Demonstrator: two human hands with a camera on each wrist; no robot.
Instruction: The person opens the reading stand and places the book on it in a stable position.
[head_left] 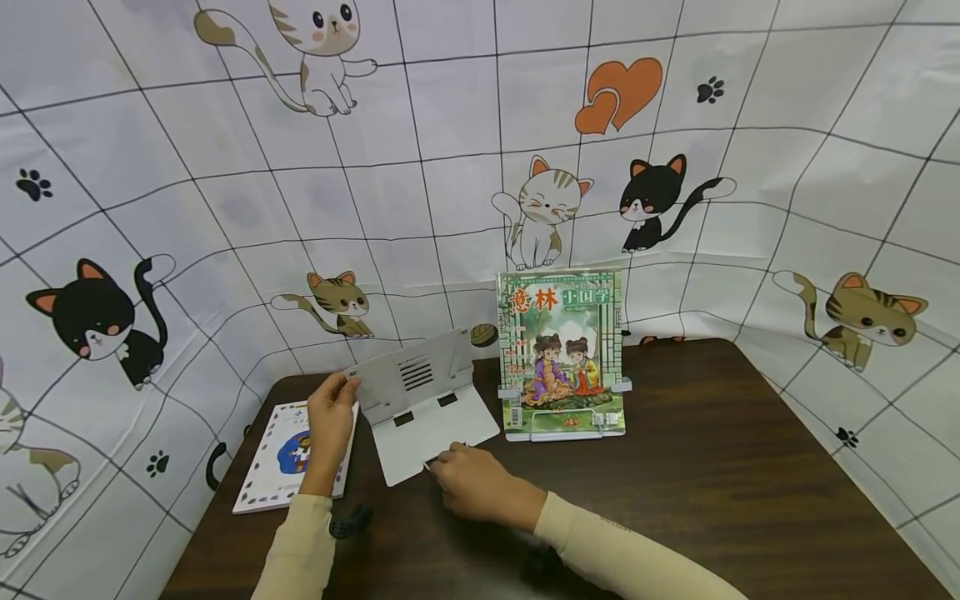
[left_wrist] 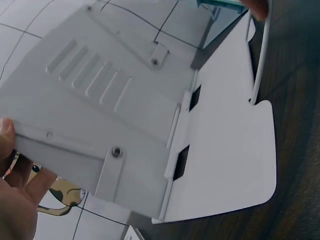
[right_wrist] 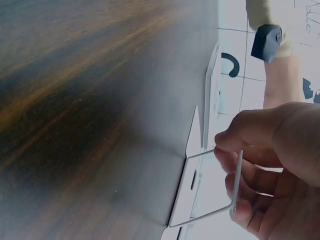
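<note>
A white folding book stand (head_left: 437, 428) lies on the table with its slotted back panel (left_wrist: 95, 90) tilted up from the flat base (left_wrist: 225, 145). My left hand (head_left: 332, 417) pinches the panel's left edge between thumb and fingers. At the base's front edge my right hand (head_left: 480, 482) holds a thin wire bracket (right_wrist: 238, 175). In the right wrist view the bracket stands raised from the base, with thumb and fingers around its outer bar. Both ends of the bracket meet the base.
A magazine (head_left: 562, 350) with two drawn children stands upright in another stand, right of the folding one. Under my left forearm lies a white book (head_left: 266, 467) on the dark wooden table (head_left: 712, 467). Behind hangs a white gridded cloth (head_left: 442, 192) with cartoon cats.
</note>
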